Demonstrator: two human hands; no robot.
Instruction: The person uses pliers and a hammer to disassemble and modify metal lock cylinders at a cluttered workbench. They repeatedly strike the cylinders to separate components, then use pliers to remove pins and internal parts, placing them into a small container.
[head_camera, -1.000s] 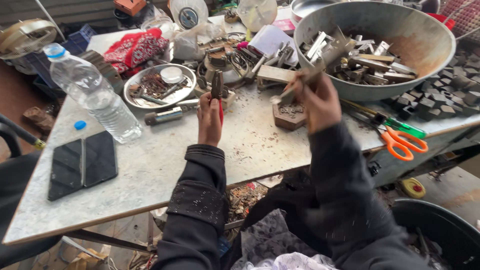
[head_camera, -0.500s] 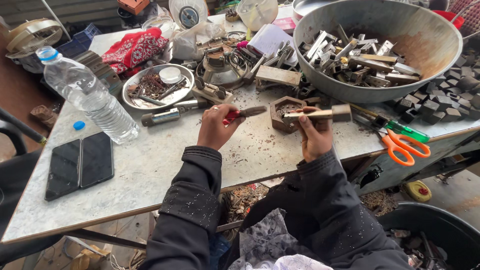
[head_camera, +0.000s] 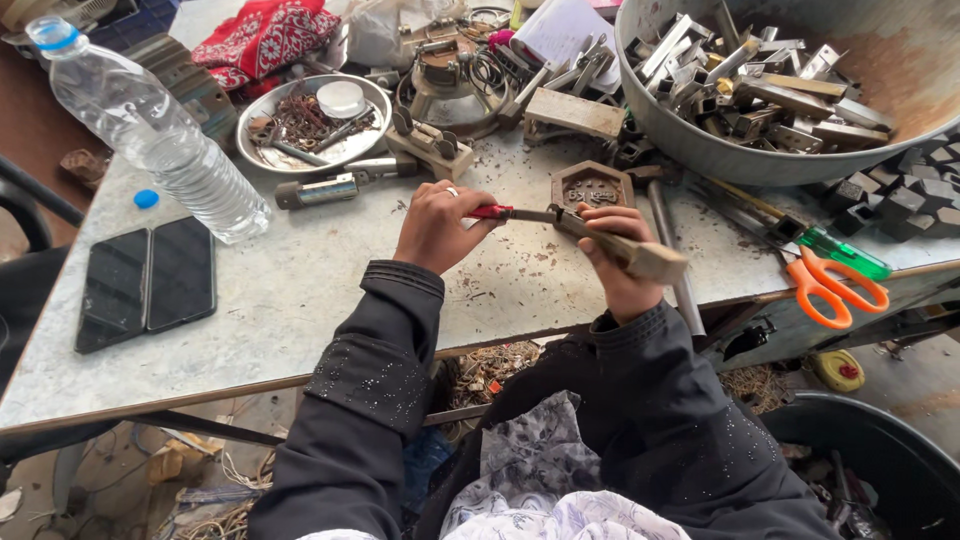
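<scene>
Both hands now nearer chest. Left hand (head_camera: 435, 225) clenches red-handled pliers (head_camera: 512, 213); right hand (head_camera: 612, 255) grips metal bar (head_camera: 628, 252) over table edge (head_camera: 300, 290). Risk: jaws slip, pinching right fingers

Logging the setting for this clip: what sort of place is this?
Probably a scrap-sorting or dismantling workbench: a large metal basin of metal parts, a dish of rusty bits, and the left hand working pliers on a metal piece.

A scrap-sorting workshop: a scuffed metal worktable (head_camera: 300, 290) bears a big metal basin (head_camera: 700, 150) of metal parts, with loose blocks right of it and a dish of rusty bits (head_camera: 312, 122) to its left.
</scene>
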